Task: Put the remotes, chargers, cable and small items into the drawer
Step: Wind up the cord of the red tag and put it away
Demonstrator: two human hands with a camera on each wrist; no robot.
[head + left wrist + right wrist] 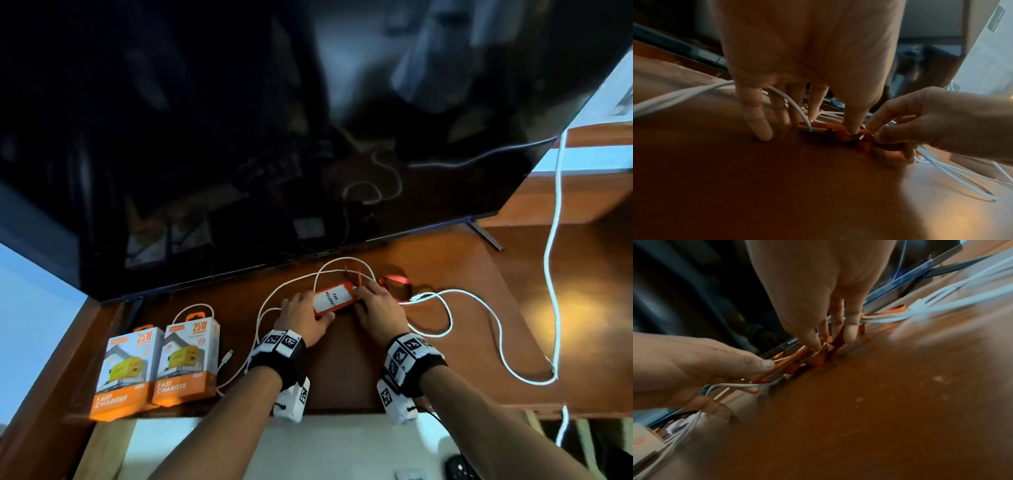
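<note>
An orange badge holder (334, 300) with a white card lies on the wooden shelf (342, 370) under the television. My left hand (310, 308) pinches its left end, thumb on the near edge (766, 365). My right hand (368, 298) pinches the holder's right end where the orange strap (394, 279) joins it (873, 134). A long white cable (559, 171) loops around and under both hands (680, 95). Two boxed chargers (128, 371) (188, 363) stand at the shelf's left front.
The television (239, 137) overhangs the back of the shelf, with its foot (486, 236) at the right. A short white cable end (224, 363) lies beside the boxes. Below the front edge is a pale surface (342, 445) with a dark remote-like object (457, 467).
</note>
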